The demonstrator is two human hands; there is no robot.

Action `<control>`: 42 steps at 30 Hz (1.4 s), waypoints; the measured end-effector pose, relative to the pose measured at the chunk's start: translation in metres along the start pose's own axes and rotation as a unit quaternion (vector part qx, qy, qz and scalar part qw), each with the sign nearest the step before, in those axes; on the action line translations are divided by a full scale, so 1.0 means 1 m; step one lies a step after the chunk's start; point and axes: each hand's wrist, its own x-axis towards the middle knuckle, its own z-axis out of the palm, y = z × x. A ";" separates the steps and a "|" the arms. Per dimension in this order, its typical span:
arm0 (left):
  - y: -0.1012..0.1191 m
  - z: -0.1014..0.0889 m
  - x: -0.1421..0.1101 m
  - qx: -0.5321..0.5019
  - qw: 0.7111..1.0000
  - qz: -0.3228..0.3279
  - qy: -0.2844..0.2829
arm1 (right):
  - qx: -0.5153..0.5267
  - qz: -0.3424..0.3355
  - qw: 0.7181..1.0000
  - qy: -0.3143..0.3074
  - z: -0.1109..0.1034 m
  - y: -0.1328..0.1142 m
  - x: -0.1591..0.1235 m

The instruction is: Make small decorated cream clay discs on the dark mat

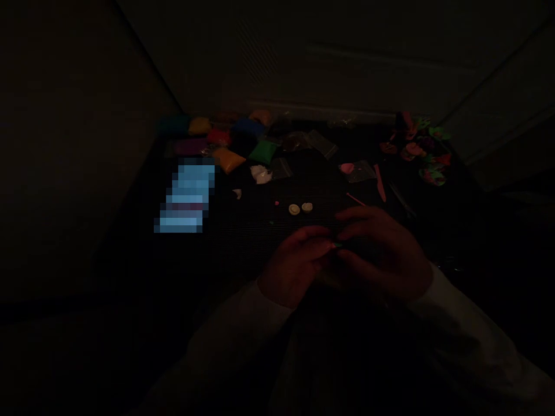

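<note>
In the dim light my left hand [299,263] is closed, its thumb and fingers pinching a small green piece [337,245] that looks like modelling clay. My right hand [384,251] curves around the other side of this piece, its fingers and thumb apart and nothing visible between them. Just beyond the hands lie two small whitish round pieces, the left one [294,210] with a coiled top and the right one [307,207] close beside it. A thin pink stick [355,199] lies by my right fingertips, partly hidden by them.
A glowing pixelated panel [186,196] is at left. Behind are colourful packets, including an orange one [229,160] and a green one [263,152], plus a white lump [261,174]. A pink knife-shaped tool [380,183], a pink lump [347,168] and colourful shapes [433,173] lie right.
</note>
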 end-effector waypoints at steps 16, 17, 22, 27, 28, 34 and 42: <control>0.003 0.010 -0.011 -0.031 0.999 -0.028 0.002 | -0.033 -0.006 0.999 0.034 -0.009 -0.014 -0.004; 0.003 0.009 -0.010 -0.044 0.998 -0.032 0.003 | -0.025 0.012 0.999 0.042 -0.011 -0.010 -0.006; 0.001 0.003 -0.003 -0.091 0.993 -0.064 0.028 | -0.075 0.095 0.987 0.105 -0.014 0.040 -0.017; 0.002 -0.001 0.001 -0.095 0.992 -0.063 0.048 | -0.232 0.162 0.959 0.036 -0.005 0.094 -0.016; 0.002 -0.001 0.001 -0.095 0.992 -0.061 0.048 | -0.249 0.170 0.953 0.019 -0.002 0.100 -0.014; 0.004 -0.001 0.002 -0.103 0.993 -0.043 0.039 | -0.263 0.195 0.945 -0.009 0.006 0.107 -0.005; 0.007 0.001 -0.002 -0.092 0.995 -0.020 0.013 | -0.262 0.234 0.936 0.028 0.000 0.101 -0.006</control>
